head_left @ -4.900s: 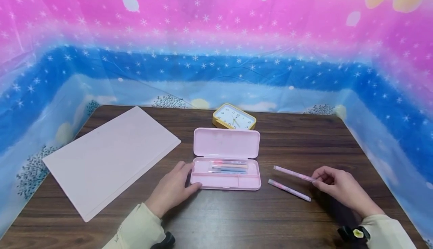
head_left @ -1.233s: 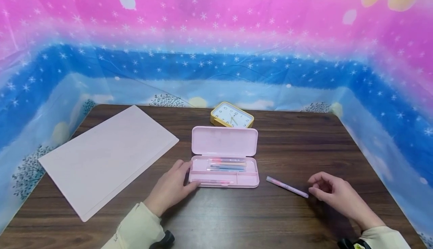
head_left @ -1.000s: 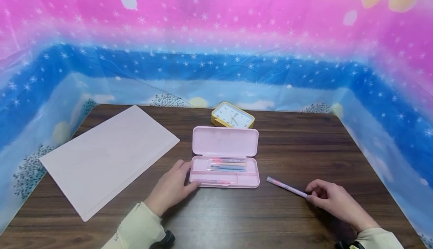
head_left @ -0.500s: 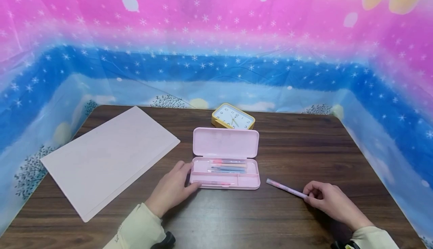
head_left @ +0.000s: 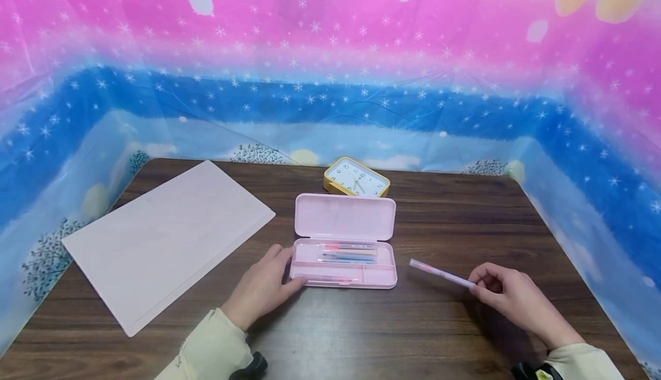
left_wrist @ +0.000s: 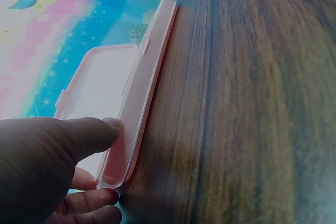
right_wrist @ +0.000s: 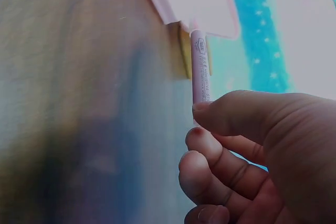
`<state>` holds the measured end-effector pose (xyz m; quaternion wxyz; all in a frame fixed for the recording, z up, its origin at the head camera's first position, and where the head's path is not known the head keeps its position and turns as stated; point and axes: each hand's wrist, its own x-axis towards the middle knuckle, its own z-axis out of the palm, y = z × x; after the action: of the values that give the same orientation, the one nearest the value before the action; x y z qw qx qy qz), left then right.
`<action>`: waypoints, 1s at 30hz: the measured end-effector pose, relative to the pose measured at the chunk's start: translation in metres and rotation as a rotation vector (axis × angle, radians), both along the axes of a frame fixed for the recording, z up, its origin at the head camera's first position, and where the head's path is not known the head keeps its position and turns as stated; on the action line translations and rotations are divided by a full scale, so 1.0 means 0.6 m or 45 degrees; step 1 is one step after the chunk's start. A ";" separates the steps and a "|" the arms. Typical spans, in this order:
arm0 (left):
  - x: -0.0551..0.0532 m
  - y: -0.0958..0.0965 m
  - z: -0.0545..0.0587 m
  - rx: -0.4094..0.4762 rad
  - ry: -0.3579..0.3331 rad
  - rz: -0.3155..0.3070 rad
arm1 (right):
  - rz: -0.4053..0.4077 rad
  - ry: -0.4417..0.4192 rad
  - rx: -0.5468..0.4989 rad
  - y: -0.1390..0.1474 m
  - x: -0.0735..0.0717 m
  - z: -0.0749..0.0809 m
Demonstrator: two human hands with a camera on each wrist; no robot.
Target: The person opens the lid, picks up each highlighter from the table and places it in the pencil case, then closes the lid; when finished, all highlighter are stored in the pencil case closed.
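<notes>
A pink pencil case (head_left: 345, 218) lies with its lid up in the middle of the table. Several pens (head_left: 348, 252) sit in its back compartment, and one pink pen (head_left: 330, 279) is in the long front compartment. My left hand (head_left: 260, 288) holds the case's left end; in the left wrist view the thumb (left_wrist: 97, 134) presses its near wall and the fingers are around the corner. Right of the case, my right hand (head_left: 511, 299) pinches a slim pink-and-white marker pen (head_left: 441, 273) by its near end, between thumb and fingertips. Its far tip points towards the case.
A large pale pink board or folder (head_left: 170, 248) lies slantwise on the left of the brown wooden table (head_left: 465, 213). Behind the raised lid is a yellow-framed clock (head_left: 358, 178). A patterned cloth (head_left: 330, 99) surrounds the table's far and side edges.
One of two pens on the table has gone into the front compartment. My right hand came back, took the other and raised it slightly. My left hand has stayed at the case.
</notes>
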<state>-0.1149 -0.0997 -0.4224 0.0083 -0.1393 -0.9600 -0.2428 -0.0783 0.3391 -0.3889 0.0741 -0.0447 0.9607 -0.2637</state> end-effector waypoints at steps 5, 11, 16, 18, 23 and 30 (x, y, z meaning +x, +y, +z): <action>0.000 0.000 -0.001 -0.003 0.004 0.000 | 0.043 0.069 0.012 -0.015 -0.011 0.039; 0.000 0.000 0.001 -0.009 -0.014 0.008 | 0.127 0.159 0.000 -0.047 -0.030 0.077; 0.001 -0.001 0.002 -0.012 -0.010 0.005 | 0.187 0.199 0.006 -0.089 -0.052 0.096; 0.002 -0.001 0.003 -0.011 -0.008 -0.001 | 0.214 0.196 0.000 -0.107 -0.060 0.101; 0.003 -0.002 0.003 -0.005 -0.007 -0.003 | 0.276 0.159 -0.029 -0.152 -0.079 0.105; 0.001 -0.002 0.003 0.005 -0.012 0.005 | 0.376 0.150 -0.077 -0.209 -0.100 0.096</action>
<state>-0.1142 -0.1009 -0.4206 0.0045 -0.1364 -0.9598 -0.2454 -0.1380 0.2135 -0.3311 0.0542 -0.2029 0.9380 -0.2758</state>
